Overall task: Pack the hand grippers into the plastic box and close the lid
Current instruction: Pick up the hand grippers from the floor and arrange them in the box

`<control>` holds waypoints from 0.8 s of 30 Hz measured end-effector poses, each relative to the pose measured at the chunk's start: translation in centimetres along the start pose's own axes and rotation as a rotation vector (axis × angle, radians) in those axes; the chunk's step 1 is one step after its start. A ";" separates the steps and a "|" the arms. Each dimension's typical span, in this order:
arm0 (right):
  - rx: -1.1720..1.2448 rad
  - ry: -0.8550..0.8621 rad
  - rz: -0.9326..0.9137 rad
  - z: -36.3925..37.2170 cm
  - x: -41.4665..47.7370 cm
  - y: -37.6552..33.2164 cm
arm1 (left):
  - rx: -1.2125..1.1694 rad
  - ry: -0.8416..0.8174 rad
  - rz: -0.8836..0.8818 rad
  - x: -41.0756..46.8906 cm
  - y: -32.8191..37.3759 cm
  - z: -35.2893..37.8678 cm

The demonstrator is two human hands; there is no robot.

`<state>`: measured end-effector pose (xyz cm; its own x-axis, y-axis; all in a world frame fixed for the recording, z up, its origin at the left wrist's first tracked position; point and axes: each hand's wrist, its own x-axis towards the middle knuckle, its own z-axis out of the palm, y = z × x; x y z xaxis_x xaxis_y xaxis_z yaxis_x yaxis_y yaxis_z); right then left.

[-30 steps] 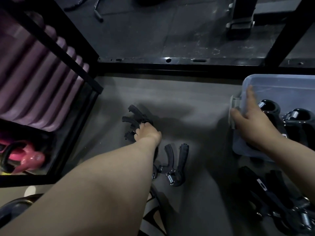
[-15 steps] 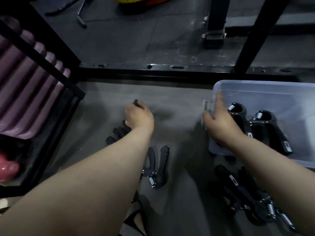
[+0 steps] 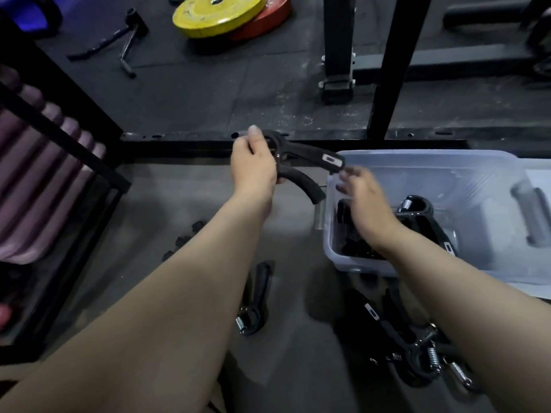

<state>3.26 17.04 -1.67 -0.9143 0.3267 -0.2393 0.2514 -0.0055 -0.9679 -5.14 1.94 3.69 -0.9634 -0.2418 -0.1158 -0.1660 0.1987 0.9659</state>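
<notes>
Midway: the left hand (image 3: 253, 168) grips one hand gripper (image 3: 301, 158) beside the plastic box (image 3: 417, 155); the right hand (image 3: 365, 195) hovers loose-fingered, empty (packed grippers (image 3: 417, 211) beneath); loose grippers (image 3: 258, 299) wait on the floor; lid not on.

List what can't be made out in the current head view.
All head view.
- Box contents: the right hand and forearm cover part of the plastic box; count of packed grippers unknown.
- Right fingers: motion-blurred; contact with the held hand gripper in the left hand unclear.
- Floor pile: dark, tangled, partly under the right forearm.
- Box's right end: cut off by the frame edge.
</notes>
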 end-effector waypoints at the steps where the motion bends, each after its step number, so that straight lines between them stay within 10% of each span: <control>1: 0.118 0.078 -0.005 -0.6 -0.1 -0.7 | 0.005 -0.081 -0.008 -0.3 0.1 0.1; 9: -0.541 -0.373 -0.199 -6.2 -1.6 -4.0 | 0.131 -0.380 -0.050 -4.8 0.4 3.8; 14: -0.915 -0.214 -0.362 -9.6 -0.4 -3.3 | 0.169 -0.451 0.072 -6.0 0.7 7.1; 24: -1.099 0.078 0.252 -16.6 0.8 -0.7 | 0.734 -0.436 0.354 -7.0 -4.8 7.6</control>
<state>7.64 32.98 0.07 -0.7857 0.4918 -0.3753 0.6037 0.7421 -0.2913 0.80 9.86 -1.84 -0.9528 0.2972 -0.0620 0.2051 0.7809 0.5900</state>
